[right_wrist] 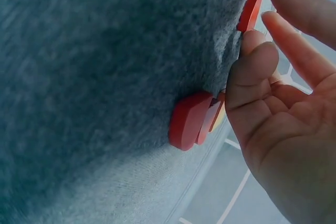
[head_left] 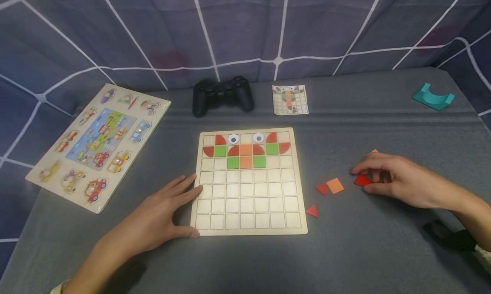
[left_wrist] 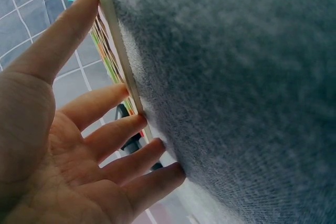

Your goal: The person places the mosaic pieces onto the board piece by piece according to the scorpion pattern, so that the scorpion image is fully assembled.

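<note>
A wooden grid board [head_left: 223, 204] lies in the middle of the table with red, green and orange tiles and two googly eyes in its upper rows. My left hand [head_left: 155, 217] rests against its left side; the thumb is at the lower left corner and the straight fingers touch the edge. To the right of the board, my right hand [head_left: 406, 181] pinches a red quarter-circle tile [head_left: 362, 180] between thumb and fingers. Red tiles [right_wrist: 190, 121] lie under that hand in the right wrist view. An orange square tile [head_left: 335, 185] and two red triangle tiles [head_left: 312, 211] lie nearer the board.
Behind the board are a black game controller [head_left: 223, 96] and a small printed pattern card [head_left: 290, 108]. A wooden vehicle puzzle [head_left: 96, 151] lies at the left. A teal curved block [head_left: 433, 99] sits far right. A patterned cloth [head_left: 245, 30] hangs along the back.
</note>
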{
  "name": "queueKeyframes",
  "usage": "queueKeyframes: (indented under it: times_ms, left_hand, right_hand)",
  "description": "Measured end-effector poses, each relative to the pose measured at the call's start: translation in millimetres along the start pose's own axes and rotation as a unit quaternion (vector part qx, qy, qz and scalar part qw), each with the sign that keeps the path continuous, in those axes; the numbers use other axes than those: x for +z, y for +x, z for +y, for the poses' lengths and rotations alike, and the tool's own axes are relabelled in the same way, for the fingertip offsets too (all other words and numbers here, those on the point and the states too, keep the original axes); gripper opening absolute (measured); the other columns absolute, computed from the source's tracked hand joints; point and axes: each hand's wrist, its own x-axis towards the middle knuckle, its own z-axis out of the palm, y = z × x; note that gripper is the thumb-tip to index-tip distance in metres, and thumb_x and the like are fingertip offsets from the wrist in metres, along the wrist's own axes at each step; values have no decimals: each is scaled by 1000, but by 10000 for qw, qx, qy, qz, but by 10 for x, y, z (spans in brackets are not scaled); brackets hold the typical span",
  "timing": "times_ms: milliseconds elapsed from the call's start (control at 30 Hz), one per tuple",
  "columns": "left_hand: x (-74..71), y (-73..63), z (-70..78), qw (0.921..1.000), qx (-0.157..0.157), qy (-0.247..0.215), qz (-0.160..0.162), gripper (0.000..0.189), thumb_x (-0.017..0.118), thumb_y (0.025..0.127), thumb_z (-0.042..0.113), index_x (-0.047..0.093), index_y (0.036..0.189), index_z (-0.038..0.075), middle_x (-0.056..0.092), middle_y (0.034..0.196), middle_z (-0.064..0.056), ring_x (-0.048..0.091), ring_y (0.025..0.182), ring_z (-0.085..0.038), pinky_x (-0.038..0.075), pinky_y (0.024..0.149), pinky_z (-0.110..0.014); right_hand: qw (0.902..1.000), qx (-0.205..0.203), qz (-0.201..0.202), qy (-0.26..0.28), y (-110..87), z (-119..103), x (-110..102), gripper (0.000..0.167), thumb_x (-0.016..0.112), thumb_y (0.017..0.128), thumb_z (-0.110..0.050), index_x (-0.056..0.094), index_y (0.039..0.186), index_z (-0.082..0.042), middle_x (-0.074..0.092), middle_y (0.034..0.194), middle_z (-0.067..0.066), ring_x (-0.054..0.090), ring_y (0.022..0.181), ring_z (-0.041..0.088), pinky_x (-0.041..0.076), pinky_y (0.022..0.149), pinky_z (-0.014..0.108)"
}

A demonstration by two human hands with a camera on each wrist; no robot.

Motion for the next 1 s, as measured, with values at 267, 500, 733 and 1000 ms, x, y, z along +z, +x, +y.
queueKeyframes:
  times_ms: [267, 500, 733, 1000]
  left_hand:
    - [13, 3, -24, 9998, 185, 48, 58, 95, 84, 66, 58, 53, 144, 12, 33, 157, -13, 28, 142, -42, 37, 101, -61]
    - [6, 9, -24, 9998, 193, 60, 78, 95, 84, 66, 58, 53, 144, 13, 34, 157, -13, 28, 142, -41, 37, 101, -61]
    - [4, 8, -16, 9999, 145, 51, 57, 95, 85, 66, 56, 53, 144, 12, 34, 157, -13, 28, 142, -41, 37, 100, -62]
    - [2, 6, -18, 9999, 138, 8, 65, 95, 84, 66, 58, 53, 144, 13, 34, 157, -13, 28, 142, -41, 37, 100, -62]
  right_hand:
    - [9978, 29, 2, -659, 17, 7, 47, 48, 83, 72, 6, 67, 106, -24, 53, 90, -16, 48, 72, 0, 39, 60, 16]
    - [9959, 227, 142, -862, 27, -16, 58, 44, 85, 71, 2, 61, 91, -28, 48, 77, -19, 48, 67, -1, 39, 57, 19]
    - [9963, 517, 68, -679, 31, -46, 60, 35, 83, 76, -3, 62, 90, -27, 46, 68, -19, 45, 59, 0, 38, 52, 21]
    - [9988, 165, 71, -448, 104, -104, 76, 35, 78, 82, -1, 72, 110, -21, 64, 89, -17, 56, 72, 0, 44, 60, 18]
